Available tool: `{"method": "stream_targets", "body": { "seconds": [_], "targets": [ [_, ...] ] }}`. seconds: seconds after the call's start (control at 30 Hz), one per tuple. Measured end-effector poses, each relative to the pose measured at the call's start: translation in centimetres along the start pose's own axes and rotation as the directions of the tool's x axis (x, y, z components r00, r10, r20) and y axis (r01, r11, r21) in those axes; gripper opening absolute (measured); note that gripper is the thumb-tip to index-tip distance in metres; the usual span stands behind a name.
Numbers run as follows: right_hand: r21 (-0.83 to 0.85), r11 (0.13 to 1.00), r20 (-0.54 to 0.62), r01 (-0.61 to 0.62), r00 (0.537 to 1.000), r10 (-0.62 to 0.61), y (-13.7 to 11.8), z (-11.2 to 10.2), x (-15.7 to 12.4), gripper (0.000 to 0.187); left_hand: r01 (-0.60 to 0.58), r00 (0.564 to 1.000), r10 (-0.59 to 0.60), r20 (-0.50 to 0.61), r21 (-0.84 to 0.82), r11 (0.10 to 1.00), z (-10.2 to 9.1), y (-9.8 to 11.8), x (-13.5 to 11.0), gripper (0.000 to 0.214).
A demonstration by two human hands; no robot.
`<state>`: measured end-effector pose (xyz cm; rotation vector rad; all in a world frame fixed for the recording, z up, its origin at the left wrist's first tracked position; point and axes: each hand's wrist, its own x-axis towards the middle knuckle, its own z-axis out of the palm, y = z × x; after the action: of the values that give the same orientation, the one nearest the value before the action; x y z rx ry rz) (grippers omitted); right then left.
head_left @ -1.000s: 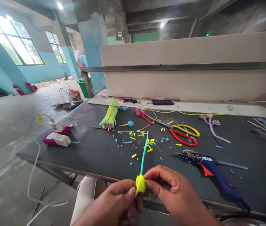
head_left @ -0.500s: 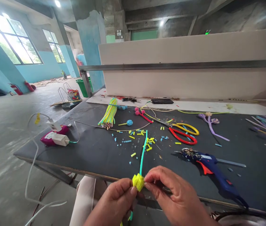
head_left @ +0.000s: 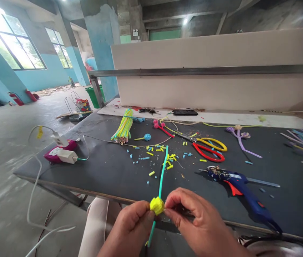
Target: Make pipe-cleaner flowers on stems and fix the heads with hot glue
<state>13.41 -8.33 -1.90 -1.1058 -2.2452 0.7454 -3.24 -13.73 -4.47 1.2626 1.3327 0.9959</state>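
Note:
Near the table's front edge, both my hands pinch a small yellow fuzzy ball point(head_left: 157, 205) wound on a teal pipe cleaner point(head_left: 162, 171). My left hand point(head_left: 132, 228) grips it from the left with thumb and fingers closed. My right hand point(head_left: 196, 223) pinches the ball's right side. The teal stem runs up over the table and also pokes out below my left hand.
On the dark table point(head_left: 105, 171) lie a blue glue gun point(head_left: 245, 192), red-and-yellow scissors point(head_left: 208, 148), a bundle of yellow-green pipe cleaners point(head_left: 124, 129), scattered cut bits point(head_left: 158, 153), purple pieces point(head_left: 241, 141), and a pink power strip with white plugs point(head_left: 60, 152). A phone point(head_left: 185, 112) lies at the back.
The teal stem has slid down through the yellow ball and now sticks out below my left hand. Both hands stay pinched on the ball and have shifted slightly.

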Motion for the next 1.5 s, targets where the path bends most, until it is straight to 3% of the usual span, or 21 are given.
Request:
{"method": "stream_targets", "body": {
  "seconds": [0.1,0.33,0.47,0.63,0.9,1.1,1.27,1.5],
  "targets": [
    [0.002,0.999,-0.015,-0.040,0.999,0.040,0.1,0.2,0.0,0.014,-0.026,1.000,0.026,0.008,0.002,1.000,0.0,-0.2,0.0,0.031],
    [-0.047,0.999,-0.067,-0.012,0.998,0.008,-0.6,0.1,0.1,0.015,-0.067,0.997,0.071,-0.041,0.088,0.994,0.1,-0.5,0.2,0.032],
    [-0.072,0.995,-0.076,0.064,0.995,-0.070,-0.4,0.1,0.0,0.015,-0.069,0.997,0.071,-0.025,0.066,0.995,0.1,-0.6,0.2,0.031],
    [-0.121,0.977,-0.099,0.176,0.977,-0.189,0.2,0.5,-0.3,0.013,-0.009,1.000,0.009,-0.010,0.003,1.000,0.1,-0.1,0.3,0.033],
    [-0.151,0.976,-0.111,0.160,0.978,-0.177,0.1,0.6,-0.2,0.016,0.026,1.000,-0.025,-0.018,0.037,0.999,0.2,-0.1,0.3,0.032],
    [-0.236,0.925,-0.104,0.299,0.938,-0.330,0.7,0.9,-0.5,0.016,0.017,1.000,-0.016,-0.014,0.042,0.999,0.1,-0.5,0.4,0.034],
    [-0.203,0.939,-0.111,0.276,0.947,-0.302,0.8,0.9,-0.5,0.017,0.047,0.999,-0.046,-0.018,0.051,0.998,0.1,-0.4,0.3,0.035],
    [-0.248,0.910,-0.122,0.332,0.921,-0.369,0.9,1.2,-0.7,0.017,0.062,0.998,-0.062,-0.013,0.045,0.997,0.3,-0.1,0.1,0.038]
  ]
}}
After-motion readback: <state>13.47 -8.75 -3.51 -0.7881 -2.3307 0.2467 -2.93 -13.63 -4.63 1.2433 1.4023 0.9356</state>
